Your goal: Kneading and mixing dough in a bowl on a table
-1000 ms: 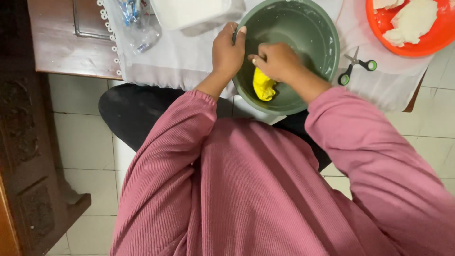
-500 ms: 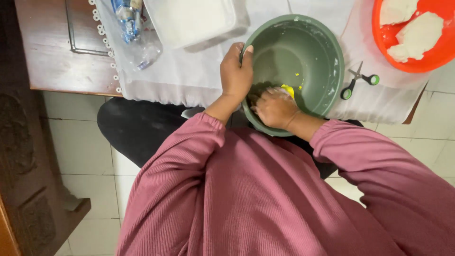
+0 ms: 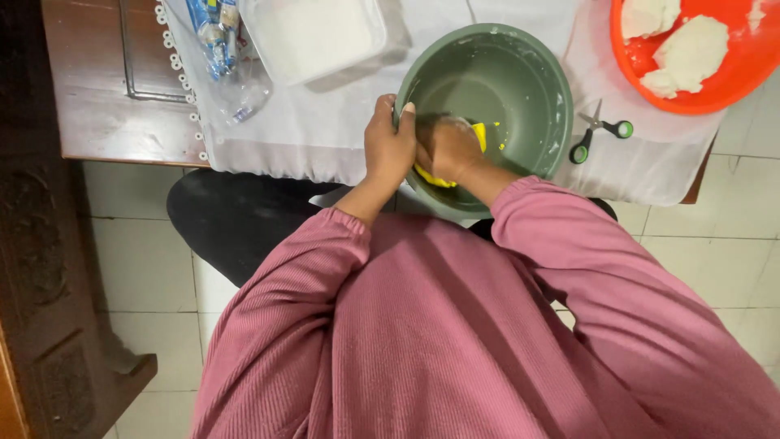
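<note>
A grey-green bowl point(image 3: 520, 73) stands at the near edge of a table covered with a white cloth. My left hand point(image 3: 388, 146) grips the bowl's near-left rim. My right hand point(image 3: 445, 146) is inside the bowl, fingers closed over a lump of yellow dough point(image 3: 481, 136) that shows at its edges. Small yellow crumbs dot the bowl's inner wall. My pink sleeves fill the lower half of the view.
Green-handled scissors point(image 3: 600, 132) lie right of the bowl. An orange bowl point(image 3: 731, 81) with white dough lumps sits at the top right. A white plastic tub point(image 3: 313, 36) and a clear bag point(image 3: 227, 65) lie at the top left. Tiled floor below.
My right hand has moved from the bowl's middle toward its near-left wall, pressing the yellow dough there. My left hand stays on the rim.
</note>
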